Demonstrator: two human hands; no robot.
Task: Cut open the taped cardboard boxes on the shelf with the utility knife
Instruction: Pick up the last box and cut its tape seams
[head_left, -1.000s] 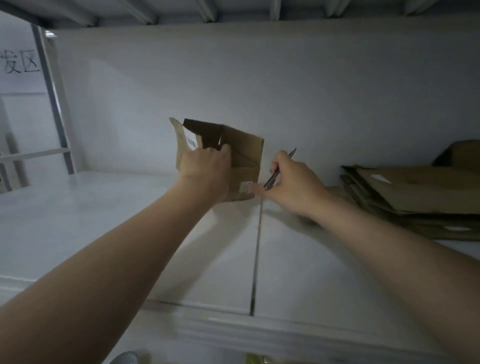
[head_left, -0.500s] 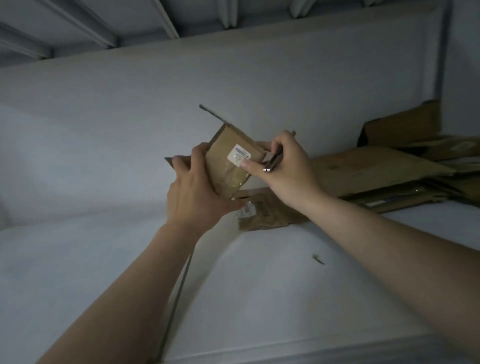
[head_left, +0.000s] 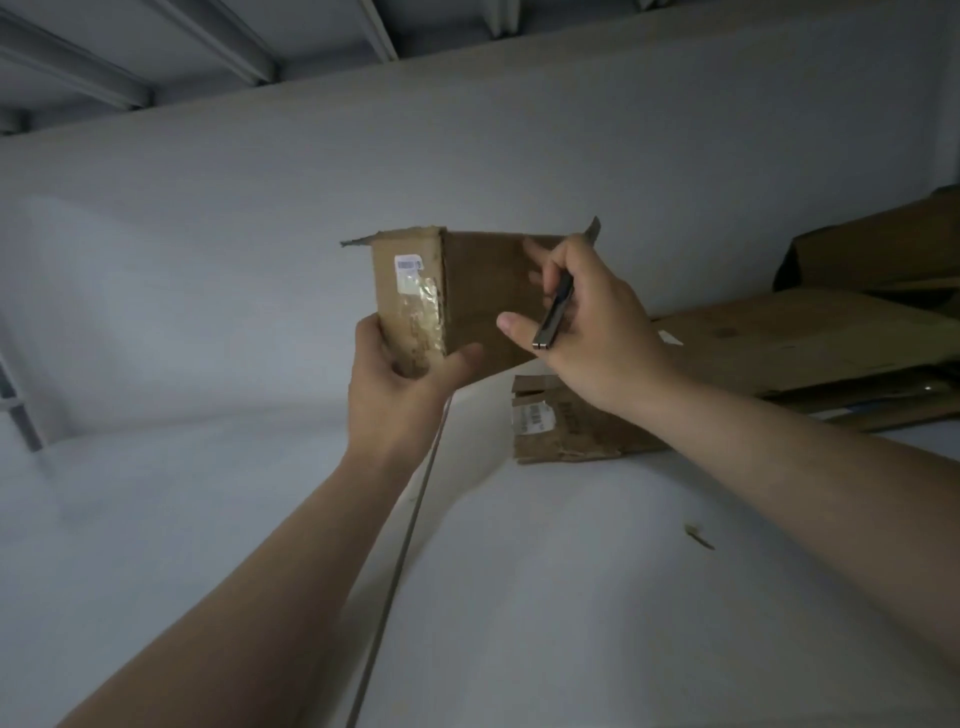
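Left hand (head_left: 400, 384) grips the small brown cardboard box (head_left: 483, 291), top flaps open (side tape apparently uncut); right hand (head_left: 597, 332) holds the slim dark utility knife (head_left: 556, 317).

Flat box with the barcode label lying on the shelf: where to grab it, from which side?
Pinch the flat box at its near-left corner, by the barcode label, coming from the left front. It lies low on the shelf with that edge free. Its right end is hidden behind the right hand, toward the cardboard stack.
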